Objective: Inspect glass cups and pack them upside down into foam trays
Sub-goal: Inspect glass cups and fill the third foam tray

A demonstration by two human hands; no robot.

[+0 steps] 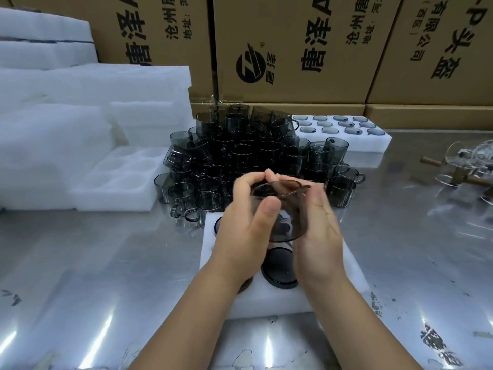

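Polished steel tabletop (80, 276) runs across the whole view, with printed cardboard boxes (293, 49) stacked as a wall behind it. At far left stand piles of white foam sheets (66, 97). Just in front of them lies an empty foam tray (114, 202), its round wells facing up.

Right of that tray, a heap of smoky glass cups (240, 145) is stacked several layers high. It reaches from the boxes down to the near tray and blocks the view of the table behind it. Some cups stand upright and a few at the edges lie tipped.

In the middle, close to the camera, both hands are together on one held cup (280, 228), which is tilted and raised above the near foam tray (266, 303). The left hand (240, 231) wraps its left side, with the thumb across the near wall. The right hand (317, 231) lies along its right side, fingers curving up to the rim, where the fingertips of both hands meet. The hands and forearms cover most of the near tray. Between the wrists an upturned cup (278, 268) sits in a well, and another dark rim shows at the tray's far left corner.

Behind and to the right, a filled foam tray (346, 145) shows rows of cup bottoms. At far right lies clear glassware with wooden handles (464, 166), blurred.
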